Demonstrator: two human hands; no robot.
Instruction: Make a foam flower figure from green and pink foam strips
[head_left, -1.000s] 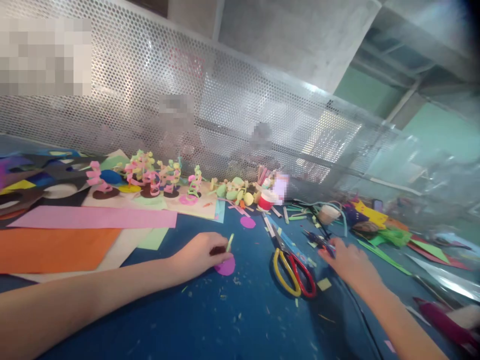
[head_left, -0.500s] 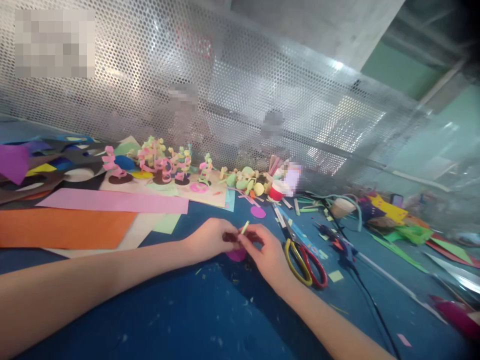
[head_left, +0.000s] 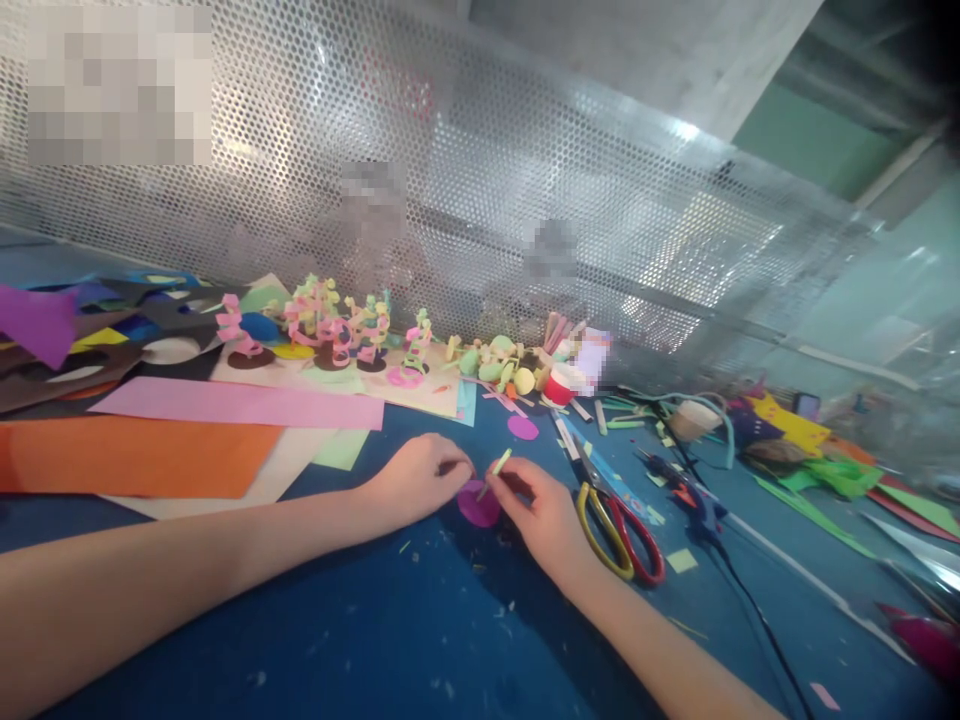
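Observation:
Thumb and fingertips of my right hand [head_left: 529, 495] pinch a narrow pale green paper strip [head_left: 503, 461], its end poking up above them. Just under the fingertips is a purple paper disc [head_left: 478, 504], partly covered by my right fingers. To the left, my left hand [head_left: 420, 480] is curled with its fingertips drawn together near the disc's upper left edge. Whether those fingers hold anything small cannot be seen. Scissors [head_left: 611, 535] with one yellow and one red handle lie right of my right hand.
Glue gun [head_left: 694, 500] and its cord are on the right. Behind are a second purple disc [head_left: 523, 427], a red-and-white cup [head_left: 559, 385] and several curled paper models [head_left: 371, 335]. Pink [head_left: 247, 402] and orange [head_left: 142, 458] sheets lie left. A perforated metal screen [head_left: 480, 200] rises behind.
My left hand has drawn away to the left from my right fingertips, uncovering more of the purple disc. My right hand still pinches the green strip. The view has shifted slightly.

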